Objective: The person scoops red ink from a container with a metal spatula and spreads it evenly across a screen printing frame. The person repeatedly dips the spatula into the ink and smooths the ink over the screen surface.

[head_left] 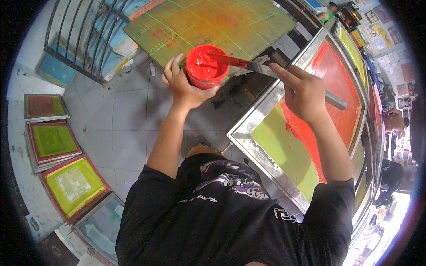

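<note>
My left hand (182, 84) grips a red plastic tub (199, 77) of thick red ink, held over the near part of a stained green board (159, 26). My right hand (302, 91) holds a long flat scraper (258, 68), whose red-coated blade reaches into the tub. Under my right arm a silver-framed screen (275, 146) lies tilted, its green mesh partly covered by a broad spread of red ink (337, 75).
Stacked printing screens (55, 139) line the left side on the tiled floor (111, 146). A black rack (84, 40) stands at upper left. More framed screens (353, 53) continue along the right. Other people (390, 119) are at the far right and top right (328, 15).
</note>
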The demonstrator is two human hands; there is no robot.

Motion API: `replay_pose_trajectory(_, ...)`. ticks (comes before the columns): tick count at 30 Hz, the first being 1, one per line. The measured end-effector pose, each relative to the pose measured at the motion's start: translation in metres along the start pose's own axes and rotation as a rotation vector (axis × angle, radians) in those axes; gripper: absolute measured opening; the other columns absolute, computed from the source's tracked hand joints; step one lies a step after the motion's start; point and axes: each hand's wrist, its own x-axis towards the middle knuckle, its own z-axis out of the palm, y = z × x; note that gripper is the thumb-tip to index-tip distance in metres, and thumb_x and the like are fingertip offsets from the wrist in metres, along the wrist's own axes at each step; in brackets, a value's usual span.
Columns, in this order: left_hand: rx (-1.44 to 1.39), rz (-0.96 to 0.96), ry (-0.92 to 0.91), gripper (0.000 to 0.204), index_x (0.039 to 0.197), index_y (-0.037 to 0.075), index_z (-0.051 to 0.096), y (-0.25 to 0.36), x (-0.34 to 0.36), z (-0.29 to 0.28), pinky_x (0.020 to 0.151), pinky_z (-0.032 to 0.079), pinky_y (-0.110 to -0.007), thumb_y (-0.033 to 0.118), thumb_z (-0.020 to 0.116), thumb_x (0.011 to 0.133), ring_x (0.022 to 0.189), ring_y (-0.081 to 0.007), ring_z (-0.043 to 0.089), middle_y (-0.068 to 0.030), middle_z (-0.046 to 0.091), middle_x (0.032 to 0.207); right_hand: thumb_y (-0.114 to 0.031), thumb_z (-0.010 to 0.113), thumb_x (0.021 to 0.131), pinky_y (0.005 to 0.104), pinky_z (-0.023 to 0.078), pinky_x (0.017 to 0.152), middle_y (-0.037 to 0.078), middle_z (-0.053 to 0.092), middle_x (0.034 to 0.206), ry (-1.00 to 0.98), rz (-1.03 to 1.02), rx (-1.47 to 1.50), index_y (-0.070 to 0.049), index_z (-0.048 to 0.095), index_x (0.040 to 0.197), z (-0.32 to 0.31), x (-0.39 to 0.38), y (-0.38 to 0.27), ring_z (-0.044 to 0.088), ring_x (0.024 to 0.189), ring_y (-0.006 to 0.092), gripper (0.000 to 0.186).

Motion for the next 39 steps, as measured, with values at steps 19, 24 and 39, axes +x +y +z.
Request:
replay_pose_trajectory(19, -0.054, 0.036, 0.01, 0.086, 0.115, 0.007, 0.057, 0.043, -0.01, 0.023, 0.101, 0.016, -0.055, 0.051, 0.082, 0.044, 0.13, -0.0352, 0.025, -0.0164, 0.039, 0.135, 0.002, 0.061, 0.075, 0.0362, 0.048, 0.053, 0.006, 0.061, 0.076, -0.075, 0.08, -0.156, -0.016, 0.067, 0.113, -0.034, -0.041, 0.001, 0.06, 0.06, 0.0255, 0.042)
replay_pose_trajectory(24, -0.055, 0.055, 0.031, 0.084, 0.114, 0.008, 0.058, 0.041, -0.012, 0.025, 0.101, 0.015, -0.055, 0.05, 0.082, 0.045, 0.13, -0.0348, 0.025, -0.0165, 0.038, 0.135, 0.002, 0.061, 0.077, 0.0359, 0.048, 0.053, 0.007, 0.061, 0.076, -0.091, 0.051, -0.157, -0.014, 0.068, 0.11, -0.042, -0.035, 0.002, 0.06, 0.061, 0.0259, 0.037)
replay_pose_trajectory(39, -0.045, 0.055, -0.006, 0.088, 0.119, 0.012, 0.058, 0.039, -0.012, 0.03, 0.101, 0.014, -0.058, 0.058, 0.08, 0.047, 0.13, -0.0378, 0.023, -0.0169, 0.039, 0.135, -0.013, 0.059, 0.075, 0.0403, 0.052, 0.073, 0.017, 0.068, 0.086, -0.765, 0.489, -0.036, -0.005, 0.068, 0.09, -0.105, 0.093, -0.046, 0.066, 0.084, 0.0332, 0.019)
